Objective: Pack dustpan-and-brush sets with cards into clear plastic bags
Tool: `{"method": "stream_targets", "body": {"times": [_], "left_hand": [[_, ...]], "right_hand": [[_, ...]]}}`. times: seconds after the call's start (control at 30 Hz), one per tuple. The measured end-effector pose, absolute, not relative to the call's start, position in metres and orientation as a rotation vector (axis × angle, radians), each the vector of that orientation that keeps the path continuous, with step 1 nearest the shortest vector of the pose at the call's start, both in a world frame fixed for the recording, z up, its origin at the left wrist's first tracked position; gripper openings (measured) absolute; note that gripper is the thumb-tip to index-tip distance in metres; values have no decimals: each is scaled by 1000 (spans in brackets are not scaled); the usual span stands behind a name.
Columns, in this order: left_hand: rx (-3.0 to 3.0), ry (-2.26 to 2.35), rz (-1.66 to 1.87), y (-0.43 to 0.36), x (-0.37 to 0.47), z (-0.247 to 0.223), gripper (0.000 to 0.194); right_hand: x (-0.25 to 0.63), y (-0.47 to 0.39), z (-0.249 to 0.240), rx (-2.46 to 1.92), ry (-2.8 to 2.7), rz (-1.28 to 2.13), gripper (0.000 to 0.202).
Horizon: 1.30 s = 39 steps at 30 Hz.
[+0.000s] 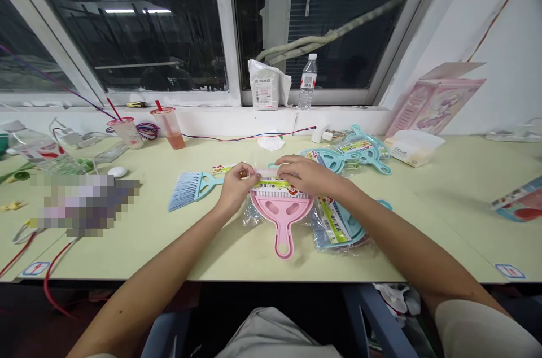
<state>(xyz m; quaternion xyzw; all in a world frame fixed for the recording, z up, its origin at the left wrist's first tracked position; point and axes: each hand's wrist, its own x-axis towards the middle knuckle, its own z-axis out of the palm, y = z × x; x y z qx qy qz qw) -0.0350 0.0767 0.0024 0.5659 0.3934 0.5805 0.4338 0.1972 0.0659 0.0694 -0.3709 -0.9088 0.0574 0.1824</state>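
Observation:
A pink dustpan [282,214] lies in front of me, its handle toward the table's front edge. Across its upper part is a printed label card [275,184], with a row of pale teeth or bristles below it. My left hand [237,184] is closed in a pinch at the card's left edge. Over the card's upper right, my right hand [307,173] bends its fingers down onto it; the fingertips are partly hidden. Clear plastic shows beside the dustpan. Left of my left hand lies a light-blue brush [192,187], bristles to the left.
Bagged blue dustpan sets lie at right [339,225] and behind my right hand [359,152]. Farther right are a tissue pack [414,147] and pink box [436,99]. Drink cups [169,129], a large bottle [44,152] and cables stand left. A water bottle [308,82] is on the sill.

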Motion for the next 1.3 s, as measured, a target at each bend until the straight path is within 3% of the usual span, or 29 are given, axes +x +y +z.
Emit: {"method": "stream_targets", "body": {"times": [0.43,0.63,0.77,0.93,1.3], "left_hand": [[1304,1008,1583,90,-51,8,26],[1199,1002,1580,90,-52,10,27],[1179,1004,1595,90,-54,12,20],[1102,899,1525,88,-56,18,15],[1123,795,1444,91,-59,13,29]], "right_hand": [[225,92,70,-1215,-2299,340,20],[228,105,63,-1224,-1840,1058,10],[232,108,60,-1108,-1621,1306,10],[238,114,54,-1040,-1491,1448,16],[245,119,52,-1000,-1343,1563,18]]}}
